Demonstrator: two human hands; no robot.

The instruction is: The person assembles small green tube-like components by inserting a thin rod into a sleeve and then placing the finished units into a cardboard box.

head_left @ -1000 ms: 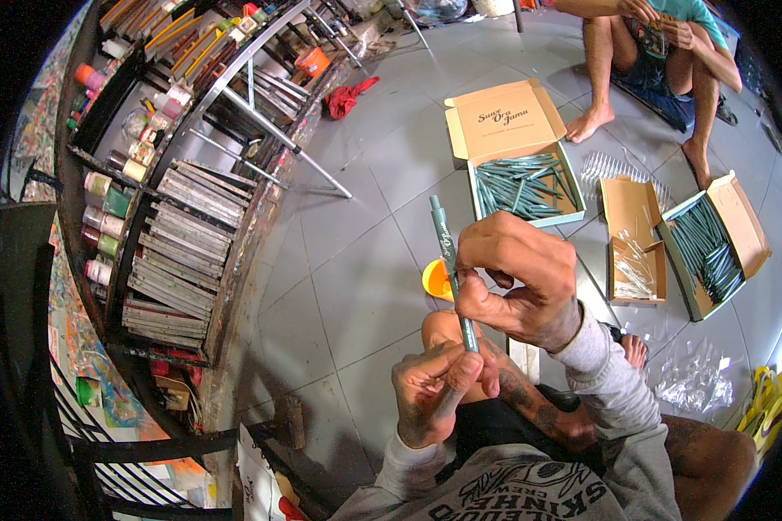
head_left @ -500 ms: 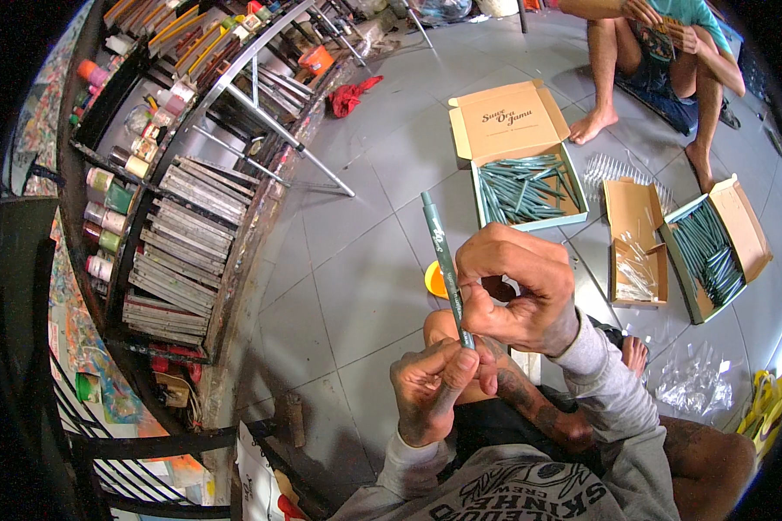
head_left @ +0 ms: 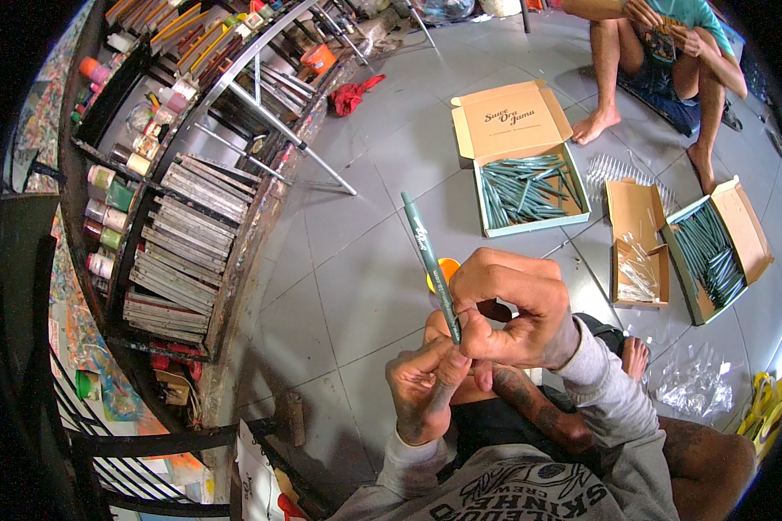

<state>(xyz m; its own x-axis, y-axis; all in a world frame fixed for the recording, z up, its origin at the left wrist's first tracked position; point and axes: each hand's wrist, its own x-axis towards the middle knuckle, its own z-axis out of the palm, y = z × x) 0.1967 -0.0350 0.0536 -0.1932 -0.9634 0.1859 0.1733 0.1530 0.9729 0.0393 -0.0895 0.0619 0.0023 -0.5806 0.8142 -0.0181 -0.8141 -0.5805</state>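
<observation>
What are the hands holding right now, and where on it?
A slim green pen, gripped at its lower end: the right hand pinches it there, the left hand meets it from below.

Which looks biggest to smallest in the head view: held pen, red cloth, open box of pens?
1. Open box of pens, lid included.
2. Held pen: long but thin, and close to the camera, so it looks enlarged.
3. Red cloth: smallest, though farther off.

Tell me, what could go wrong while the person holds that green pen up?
The green pen is pinched only near its lower end by the right hand and left hand, so it might slip and drop onto the tiled floor. It could also knock the small orange thing behind it.
</observation>
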